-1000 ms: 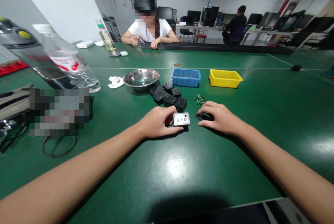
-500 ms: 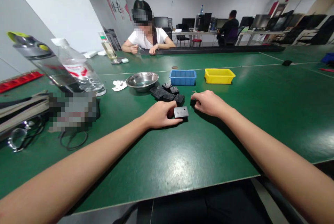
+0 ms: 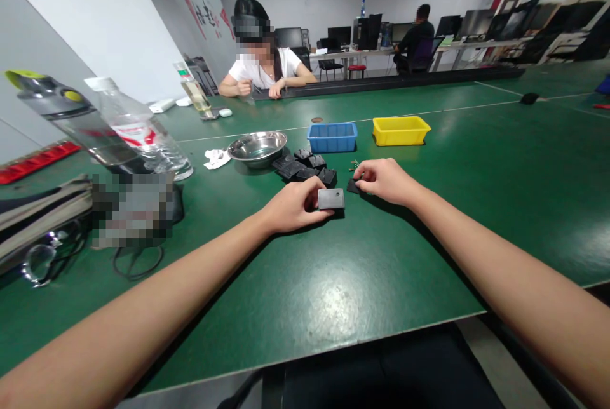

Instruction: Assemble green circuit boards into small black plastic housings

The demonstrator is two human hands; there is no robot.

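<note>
My left hand (image 3: 293,207) is closed around a small dark rectangular box (image 3: 330,199), thumb below and fingers above. The box has a small round hole near its right end, and its top face shines grey. Just right of it, my right hand (image 3: 388,179) has its fingertips pinched on a small flat black piece (image 3: 352,186) at the table surface; the fingers partly cover it. Tiny green and gold bits (image 3: 354,166) lie beyond those fingertips. Several black box pieces (image 3: 305,167) are heaped behind my left hand.
Beyond the pile stand a steel bowl (image 3: 257,150), a blue bin (image 3: 332,138) and a yellow bin (image 3: 401,132) on the green table (image 3: 305,307). Bottles (image 3: 143,133), crumpled tissue (image 3: 216,159) and a cable (image 3: 138,263) are at left. A person (image 3: 267,72) sits opposite.
The box in my left hand has tilted slightly, so its face looks different in the light. My right hand has shifted a little, showing more of the black piece. The view has turned slightly.
</note>
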